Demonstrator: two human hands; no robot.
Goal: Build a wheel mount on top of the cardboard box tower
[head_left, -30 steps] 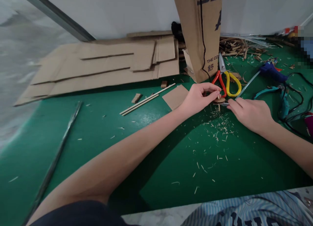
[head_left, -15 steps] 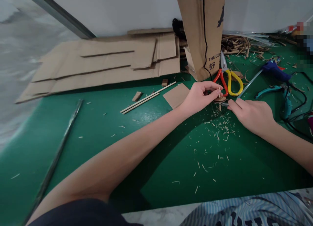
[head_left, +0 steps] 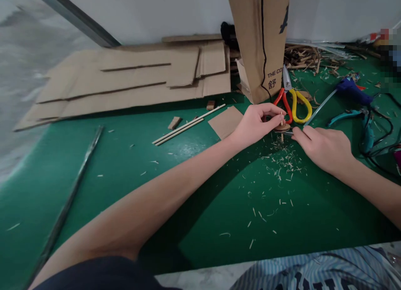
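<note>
My left hand (head_left: 257,123) pinches a thin wooden stick (head_left: 282,137) that stands upright through a small round cardboard disc (head_left: 283,127). Just below the disc, the tip of a slim grey metal blade (head_left: 288,133) reaches the stick from the right. Its other end disappears into my right hand (head_left: 324,147), whose fingers are closed around it; the handle is hidden. Pale curled wood shavings (head_left: 286,161) lie scattered on the green table (head_left: 216,223) under and in front of both hands. Beyond the fingers lie scissors (head_left: 302,108) with one red and one yellow handle loop.
Two wooden sticks (head_left: 180,132) and a cardboard square (head_left: 225,122) lie left of my hands. Flat cardboard sheets (head_left: 131,83) are stacked behind. A tall cardboard box (head_left: 261,52) stands at the back. To the right are a blue glue gun (head_left: 355,91), teal pliers (head_left: 367,133) and black cables.
The view has shifted very slightly. Both hands stay in nearly the same place, with the stick, disc and blade still together.
</note>
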